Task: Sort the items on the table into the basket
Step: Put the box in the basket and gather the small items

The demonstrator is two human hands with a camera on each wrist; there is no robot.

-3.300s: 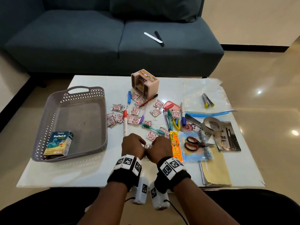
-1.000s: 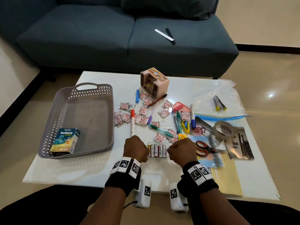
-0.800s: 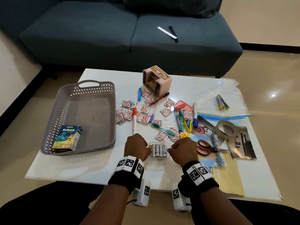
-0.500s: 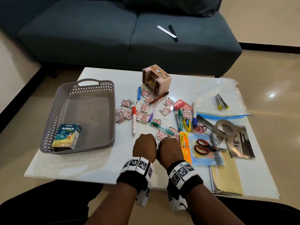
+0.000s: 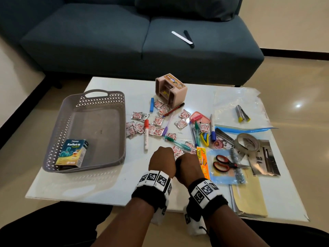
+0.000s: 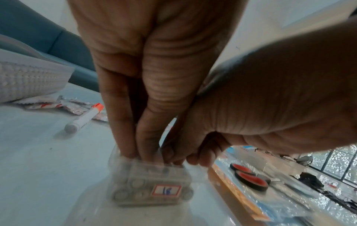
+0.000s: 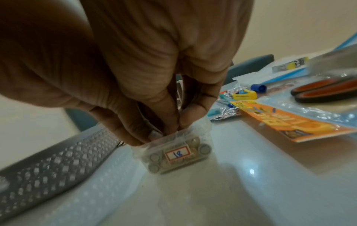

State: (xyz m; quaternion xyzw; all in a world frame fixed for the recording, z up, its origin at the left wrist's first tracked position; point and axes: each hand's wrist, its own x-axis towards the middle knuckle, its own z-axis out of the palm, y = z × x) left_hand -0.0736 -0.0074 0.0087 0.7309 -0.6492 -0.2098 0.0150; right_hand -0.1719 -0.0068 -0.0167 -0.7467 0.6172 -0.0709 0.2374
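A small clear bag of batteries (image 6: 150,186) with a red-framed label reading 18 (image 7: 177,154) stands on the white table (image 5: 99,186) near its front edge. My left hand (image 5: 162,163) and right hand (image 5: 188,166) are pressed side by side above it. The left hand's fingertips (image 6: 139,152) and the right hand's fingertips (image 7: 173,128) both pinch the bag's top edge. In the head view the hands hide the bag. The grey perforated basket (image 5: 99,97) sits to the left and holds a Koflet-H box (image 5: 73,152).
Red-and-white sachets (image 5: 157,121), a red-capped marker (image 5: 146,134) and pens (image 5: 195,134) lie beyond my hands. Packed scissors (image 5: 224,163), a tape roll (image 5: 247,144), papers and a zip bag sit right. A pink organiser (image 5: 170,90) stands at the back, before a sofa.
A second ago my hands were apart with the battery bag stretched flat between them. They have come together and now pinch the bag's top from above.
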